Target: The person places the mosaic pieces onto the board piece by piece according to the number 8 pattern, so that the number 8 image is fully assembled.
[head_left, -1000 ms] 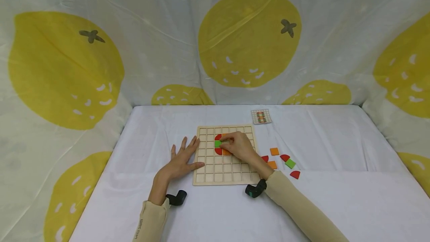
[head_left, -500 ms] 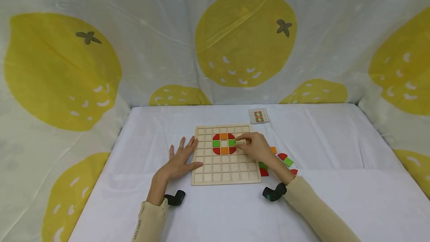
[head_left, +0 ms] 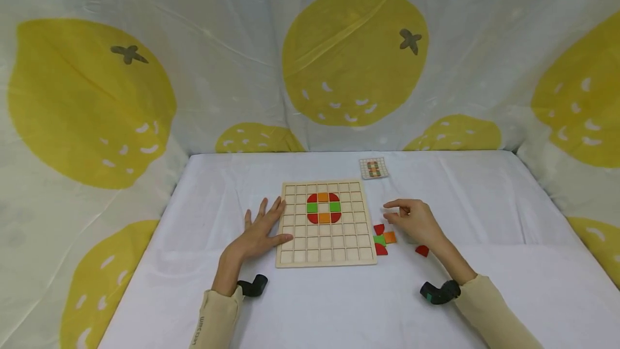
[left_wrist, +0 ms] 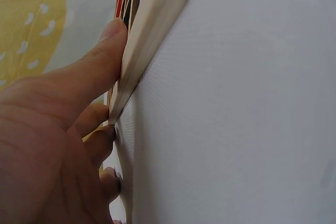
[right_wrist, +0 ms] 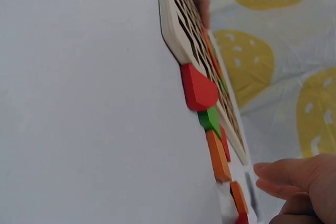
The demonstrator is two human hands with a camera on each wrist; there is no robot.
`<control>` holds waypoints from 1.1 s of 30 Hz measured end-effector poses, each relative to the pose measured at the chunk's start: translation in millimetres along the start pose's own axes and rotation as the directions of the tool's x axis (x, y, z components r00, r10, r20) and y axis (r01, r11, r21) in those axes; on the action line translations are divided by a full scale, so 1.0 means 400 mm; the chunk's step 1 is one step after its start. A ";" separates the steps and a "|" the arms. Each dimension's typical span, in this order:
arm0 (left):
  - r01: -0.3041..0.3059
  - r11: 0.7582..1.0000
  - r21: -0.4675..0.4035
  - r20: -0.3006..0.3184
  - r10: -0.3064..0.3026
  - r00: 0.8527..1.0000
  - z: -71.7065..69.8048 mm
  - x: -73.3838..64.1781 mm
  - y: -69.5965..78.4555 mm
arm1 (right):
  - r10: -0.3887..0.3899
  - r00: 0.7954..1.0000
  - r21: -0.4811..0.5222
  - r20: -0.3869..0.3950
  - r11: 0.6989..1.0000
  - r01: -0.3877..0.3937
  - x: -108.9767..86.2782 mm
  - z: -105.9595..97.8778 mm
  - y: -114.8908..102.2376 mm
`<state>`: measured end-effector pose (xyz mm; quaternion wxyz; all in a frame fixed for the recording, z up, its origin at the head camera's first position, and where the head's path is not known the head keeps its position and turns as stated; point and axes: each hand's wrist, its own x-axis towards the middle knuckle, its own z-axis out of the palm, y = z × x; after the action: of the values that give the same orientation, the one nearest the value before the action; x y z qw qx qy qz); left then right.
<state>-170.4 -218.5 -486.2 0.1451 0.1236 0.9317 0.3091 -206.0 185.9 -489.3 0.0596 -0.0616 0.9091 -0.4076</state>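
A square wooden grid board [head_left: 298,243] bears a ring of tiles: red rounded corner pieces [head_left: 312,218], orange squares [head_left: 323,197] above and below, green squares [head_left: 335,207] at the sides. My left hand [head_left: 259,235] lies spread at the board's left edge, its thumb on the rim; in the left wrist view, the thumb [left_wrist: 107,45] overlaps the board's side [left_wrist: 147,40]. My right hand [head_left: 415,222] hovers right of the board. Its thumb and forefinger are apart with nothing between them. It hides part of the loose pieces.
Right of the board lie loose tiles: an orange square [head_left: 389,237], a green square [head_left: 379,240], and red pieces [head_left: 422,251]. A small pattern card [head_left: 373,168] sits behind the board on the white cloth [head_left: 465,193]. A lemon-print curtain [head_left: 232,79] stands at the back.
My right hand has moved right, from over the tile ring to above the loose pieces, uncovering the ring's right side with its green square. The left hand keeps its place at the board's edge.
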 end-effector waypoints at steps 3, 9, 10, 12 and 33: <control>-0.001 1.000 0.001 0.002 0.001 1.000 0.001 0.002 0.001 | 0.021 1.000 -0.029 -0.012 0.999 -0.021 -0.022 -0.034 0.023; 0.004 1.000 0.008 -0.002 -0.004 1.000 0.001 0.003 0.004 | 0.076 0.997 -0.078 -0.031 0.994 -0.078 -0.055 -0.081 0.058; 0.007 1.000 0.010 -0.002 -0.007 1.000 0.001 0.003 0.004 | 0.075 0.997 -0.075 -0.028 0.994 -0.077 -0.059 -0.085 0.062; 0.013 1.000 0.013 0.000 -0.013 1.000 0.001 0.004 0.005 | 0.081 0.996 -0.065 -0.024 0.994 -0.082 -0.065 -0.089 0.068; 0.000 1.000 0.012 0.007 0.000 1.000 -0.001 0.010 -0.002 | 0.078 0.993 -0.135 -0.084 0.987 -0.089 -0.073 -0.059 0.077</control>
<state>-174.3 -218.3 -487.2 0.1477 0.1257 0.9330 0.3030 -183.1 228.3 -495.2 0.0365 -0.0112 0.9387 -0.3426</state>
